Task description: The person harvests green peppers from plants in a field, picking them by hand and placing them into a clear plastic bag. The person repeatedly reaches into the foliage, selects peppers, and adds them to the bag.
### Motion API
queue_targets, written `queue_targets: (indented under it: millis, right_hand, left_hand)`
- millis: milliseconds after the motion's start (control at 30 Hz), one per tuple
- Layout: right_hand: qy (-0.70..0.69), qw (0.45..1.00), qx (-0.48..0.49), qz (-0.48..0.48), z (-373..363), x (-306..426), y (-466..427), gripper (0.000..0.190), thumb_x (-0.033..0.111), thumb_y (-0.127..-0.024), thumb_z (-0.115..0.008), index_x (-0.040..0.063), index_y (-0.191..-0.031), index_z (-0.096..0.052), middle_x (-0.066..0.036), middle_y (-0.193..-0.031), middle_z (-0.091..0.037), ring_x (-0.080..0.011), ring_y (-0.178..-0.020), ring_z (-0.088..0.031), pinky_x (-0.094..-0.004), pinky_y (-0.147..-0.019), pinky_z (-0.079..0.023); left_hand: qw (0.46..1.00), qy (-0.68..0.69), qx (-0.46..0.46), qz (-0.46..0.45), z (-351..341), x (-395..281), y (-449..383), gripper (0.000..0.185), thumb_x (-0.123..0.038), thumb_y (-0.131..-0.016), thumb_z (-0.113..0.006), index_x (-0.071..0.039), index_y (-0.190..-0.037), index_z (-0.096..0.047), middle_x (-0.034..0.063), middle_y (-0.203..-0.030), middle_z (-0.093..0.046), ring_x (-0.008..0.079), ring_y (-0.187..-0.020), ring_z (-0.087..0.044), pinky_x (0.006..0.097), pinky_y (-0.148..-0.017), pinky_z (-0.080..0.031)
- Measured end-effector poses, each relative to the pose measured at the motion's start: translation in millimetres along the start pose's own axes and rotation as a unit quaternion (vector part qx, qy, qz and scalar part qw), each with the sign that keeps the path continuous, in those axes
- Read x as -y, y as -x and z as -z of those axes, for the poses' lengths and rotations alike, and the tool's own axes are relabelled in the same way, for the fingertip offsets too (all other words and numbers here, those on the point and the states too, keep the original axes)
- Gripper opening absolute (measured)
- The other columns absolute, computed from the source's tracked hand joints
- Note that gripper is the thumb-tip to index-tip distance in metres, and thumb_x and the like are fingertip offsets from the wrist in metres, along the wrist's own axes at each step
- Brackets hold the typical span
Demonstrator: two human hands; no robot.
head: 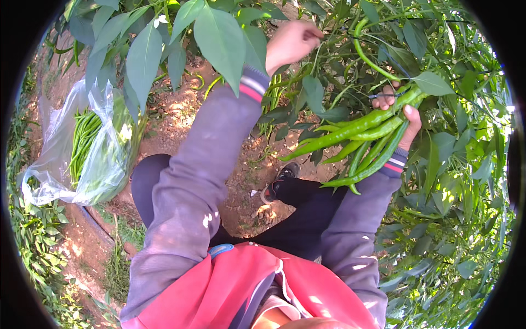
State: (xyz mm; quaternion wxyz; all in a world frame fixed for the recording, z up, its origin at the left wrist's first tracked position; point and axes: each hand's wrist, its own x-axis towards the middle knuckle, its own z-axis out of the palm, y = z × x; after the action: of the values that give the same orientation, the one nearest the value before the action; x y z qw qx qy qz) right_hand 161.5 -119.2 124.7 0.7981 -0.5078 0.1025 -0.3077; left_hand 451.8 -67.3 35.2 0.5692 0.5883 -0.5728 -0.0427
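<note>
A bunch of long green chili peppers [370, 127] is gripped in my right hand [413, 119], stems toward the palm and tips pointing down and left. Some of that hand is hidden behind the peppers and a leaf. Farther forward, my left hand [294, 43] reaches among the pepper plants [337, 78] with its fingers curled. Whether anything is between those fingers cannot be made out. One curved green pepper [363, 49] hangs between the two hands, close above the bunch.
To the left on the soil [176, 119], a clear plastic bag [102, 164] holds many thin green peppers [84, 140]. Large leaves [220, 41] overhang in front of my left forearm. Dense foliage [444, 214] lines the right side. A dark hose or pipe [96, 224] lies below the bag.
</note>
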Motion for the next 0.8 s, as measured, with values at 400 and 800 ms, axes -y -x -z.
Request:
queue_targets:
  millis: [400, 800]
  right_hand:
    - [0.019, 0.998, -0.05, 0.02, 2, 3, 4, 0.071, 0.029, -0.07, -0.067, -0.003, -0.129, -0.044, -0.012, -0.085, -0.056, -0.0245, -0.079, -0.056, -0.0402, -0.082, -0.048]
    - [0.046, 0.997, -0.047, 0.039, 7, 5, 8, 0.073, 0.027, -0.07, -0.071, -0.006, -0.13, -0.044, -0.015, -0.092, -0.057, -0.0245, -0.078, -0.058, -0.0412, -0.079, -0.05]
  left_hand:
    - [0.969, -0.126, 0.181, -0.108, -26, -3, -26, 0.039, -0.04, -0.074, -0.082, -0.007, -0.084, -0.064, 0.0138, -0.073, -0.065, 0.0351, -0.074, -0.064, 0.0447, -0.066, -0.047]
    - [0.971, 0.196, -0.112, 0.083, -22, 22, 12, 0.038, -0.037, -0.081, -0.076, -0.002, -0.093, -0.07, 0.0074, -0.079, -0.07, 0.016, -0.072, -0.065, 0.0327, -0.071, -0.051]
